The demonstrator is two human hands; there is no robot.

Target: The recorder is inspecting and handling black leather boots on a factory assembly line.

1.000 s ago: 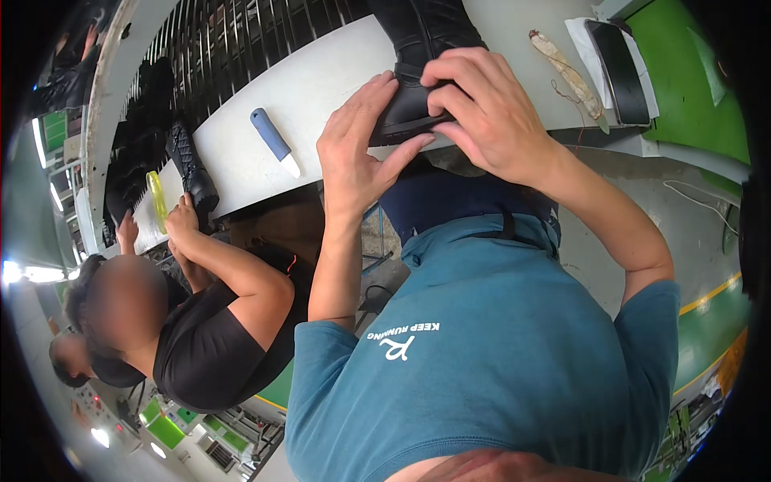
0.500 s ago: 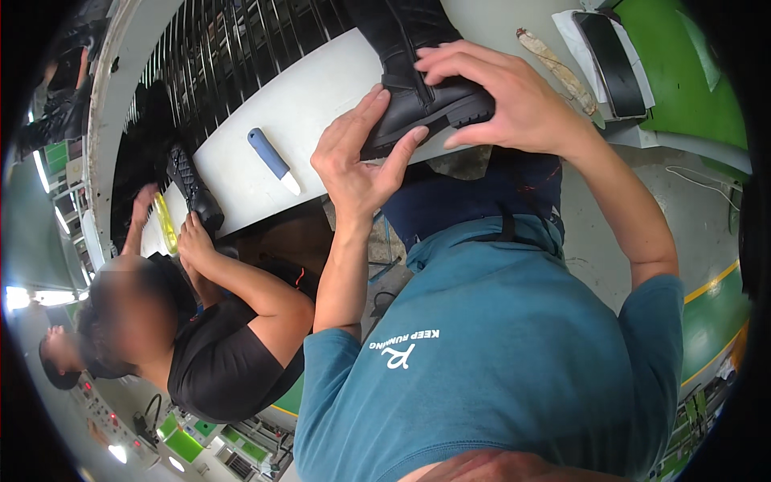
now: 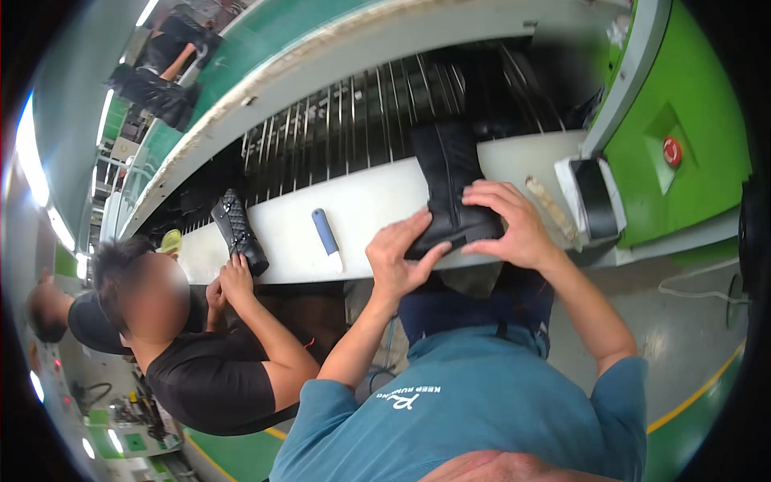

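A black boot (image 3: 458, 185) lies on its side on the white ledge in front of me, its shaft pointing away and its sole toward me. Around its toe end, my left hand (image 3: 404, 253) grips with fingers on the upper and thumb at the sole edge. My right hand (image 3: 518, 229) curves around the heel end, fingertips on the upper and thumb low by the sole. A tool with a blue handle and white tip (image 3: 325, 237) rests on the ledge left of my hands.
Beyond the white ledge (image 3: 289, 261) runs a conveyor of metal rods (image 3: 345, 128) with dark boots. A co-worker at left handles a quilted black boot (image 3: 237, 229). Right of me are a wrapped stick (image 3: 552, 210), a dark phone-like slab (image 3: 596, 201) and a green panel with a red button (image 3: 672, 151).
The view has tilted up, showing more of the conveyor and green panel. Both hands still hold the boot. The co-worker's two hands have come together near the quilted boot.
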